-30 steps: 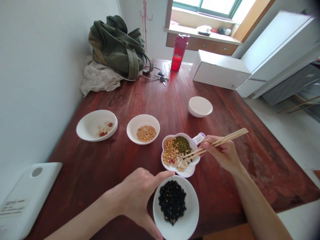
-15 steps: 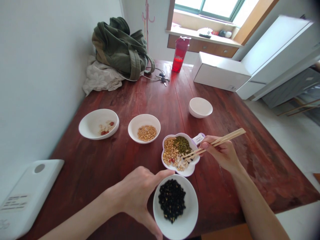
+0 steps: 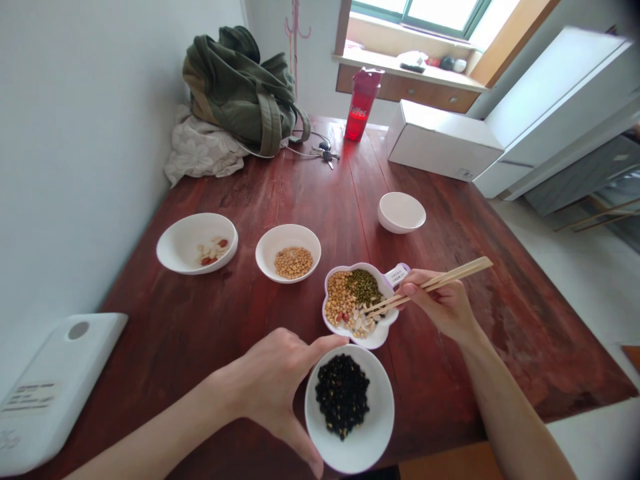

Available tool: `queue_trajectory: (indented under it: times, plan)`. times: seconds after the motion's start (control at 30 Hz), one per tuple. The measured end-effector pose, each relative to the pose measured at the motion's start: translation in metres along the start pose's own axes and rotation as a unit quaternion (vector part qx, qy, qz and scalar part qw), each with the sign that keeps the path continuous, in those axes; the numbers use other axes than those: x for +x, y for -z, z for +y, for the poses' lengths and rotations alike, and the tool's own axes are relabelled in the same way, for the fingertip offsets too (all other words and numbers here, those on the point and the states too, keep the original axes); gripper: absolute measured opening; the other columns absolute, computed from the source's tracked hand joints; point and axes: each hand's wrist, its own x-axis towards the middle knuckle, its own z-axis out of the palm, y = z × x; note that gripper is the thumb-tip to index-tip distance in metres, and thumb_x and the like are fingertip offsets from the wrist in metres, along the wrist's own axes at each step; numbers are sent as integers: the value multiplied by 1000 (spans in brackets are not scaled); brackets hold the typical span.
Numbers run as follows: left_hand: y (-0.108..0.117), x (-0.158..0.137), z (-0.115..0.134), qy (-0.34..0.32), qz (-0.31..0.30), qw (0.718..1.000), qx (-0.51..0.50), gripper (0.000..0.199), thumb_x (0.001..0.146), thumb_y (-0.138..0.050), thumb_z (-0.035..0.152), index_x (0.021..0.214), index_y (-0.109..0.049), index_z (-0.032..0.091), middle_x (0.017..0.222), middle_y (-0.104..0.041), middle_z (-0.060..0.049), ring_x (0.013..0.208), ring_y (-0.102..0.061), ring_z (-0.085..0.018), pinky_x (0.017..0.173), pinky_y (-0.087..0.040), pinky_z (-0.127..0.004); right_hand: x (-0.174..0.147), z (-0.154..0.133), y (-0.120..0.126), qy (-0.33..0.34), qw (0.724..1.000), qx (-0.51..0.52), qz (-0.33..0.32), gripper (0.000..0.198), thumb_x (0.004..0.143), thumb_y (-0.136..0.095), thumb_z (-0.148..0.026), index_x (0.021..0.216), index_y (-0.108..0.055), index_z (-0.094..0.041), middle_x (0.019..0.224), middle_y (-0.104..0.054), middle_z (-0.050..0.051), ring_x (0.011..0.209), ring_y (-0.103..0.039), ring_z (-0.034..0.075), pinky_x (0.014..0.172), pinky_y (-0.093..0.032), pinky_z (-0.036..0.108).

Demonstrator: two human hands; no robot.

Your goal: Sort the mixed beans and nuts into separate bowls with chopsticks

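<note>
My left hand curves round the left side of a white bowl near the table's front edge, gripping it. Black beans with some pale bits lie in this bowl. Just beyond it is a flower-shaped dish with a purple rim and a short handle. Soybeans, green mung beans and pale seeds with a few reddish nuts sit in the dish. My right hand is closed on wooden chopsticks, whose tips are down among the pale seeds.
Further back stand a bowl of soybeans, a bowl with pale and reddish pieces, and another white bowl. A white board is at left. A green bag, keys, red bottle and white box line the far end.
The view has shifted slightly, so most things sit a little higher in the picture. Both hands keep their holds, and the chopstick tips stay among the pale seeds.
</note>
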Motion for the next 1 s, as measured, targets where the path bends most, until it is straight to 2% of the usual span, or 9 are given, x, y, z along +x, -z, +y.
queue_trajectory:
  times: [0.17, 0.27, 0.37, 0.47, 0.57, 0.63, 0.7, 0.83, 1.0]
  plan:
    - [-1, 0, 0, -10, 12, 1000, -2, 138, 53, -76, 105, 161, -42, 26, 84, -83, -1, 63, -79, -30, 68, -51, -33, -1, 2, 0, 8, 1000, -15, 4, 29, 102, -77, -43, 85, -88, -22, 77, -81, 6, 69, -76, 20, 60, -65, 29]
    - [0, 0, 1, -14, 13, 1000, -1, 137, 55, -76, 105, 162, -42, 26, 84, -83, -1, 64, -79, -30, 68, -50, -33, 0, 1, 1, 13, 1000, -15, 2, 28, 104, -75, -39, 87, -89, -22, 78, -81, 6, 69, -77, 20, 63, -65, 29]
    - [0, 0, 1, -11, 9, 1000, -5, 136, 57, -75, 105, 163, -42, 26, 84, -82, -1, 65, -79, -30, 68, -49, -33, -1, -1, 3, 4, 999, 38, 6, 25, 104, -75, -35, 86, -87, -22, 76, -80, 6, 65, -78, 20, 60, -66, 29]
    - [0, 0, 0, -4, 3, 1000, -8, 138, 55, -76, 105, 163, -43, 26, 85, -83, -2, 66, -79, -31, 69, -51, -34, -7, -4, 2, 15, 991, 130, 16, 24, 101, -77, -37, 85, -85, -21, 75, -78, 7, 59, -77, 22, 49, -65, 31]
    - [1, 1, 1, -3, 0, 1000, -16, 136, 53, -78, 104, 161, -45, 27, 90, -85, -3, 69, -81, -32, 72, -54, -35, -16, -7, 1, 40, 977, 210, -22, 21, 102, -75, -37, 90, -85, -22, 79, -78, 8, 60, -79, 24, 44, -64, 32]
    - [2, 1, 2, -6, 1, 1000, -28, 135, 53, -78, 104, 159, -47, 27, 92, -85, -3, 72, -83, -33, 73, -56, -35, -19, -8, 2, 43, 973, 219, -54, 19, 104, -72, -34, 96, -85, -23, 82, -79, 8, 63, -81, 25, 46, -66, 33]
    - [2, 2, 3, -9, 5, 1000, -30, 134, 53, -79, 103, 158, -48, 27, 93, -86, -3, 73, -84, -33, 73, -57, -35, -19, -9, 6, 44, 976, 207, -52, 18, 104, -72, -32, 96, -85, -23, 81, -78, 7, 63, -80, 24, 47, -66, 33]
    - [1, 2, 3, -22, 23, 999, -13, 134, 52, -81, 101, 157, -48, 25, 94, -86, -4, 72, -84, -34, 72, -58, -35, -13, -6, 19, 12, 991, 135, 1, 18, 104, -74, -31, 91, -84, -24, 78, -76, 5, 63, -79, 21, 51, -65, 30]
    - [-2, 2, 2, -43, 46, 998, -7, 134, 52, -83, 100, 158, -46, 26, 98, -87, -4, 70, -83, -33, 70, -56, -35, -10, -3, 27, -42, 999, -2, -20, 23, 106, -72, -32, 88, -84, -24, 81, -80, 4, 68, -78, 19, 62, -65, 29]
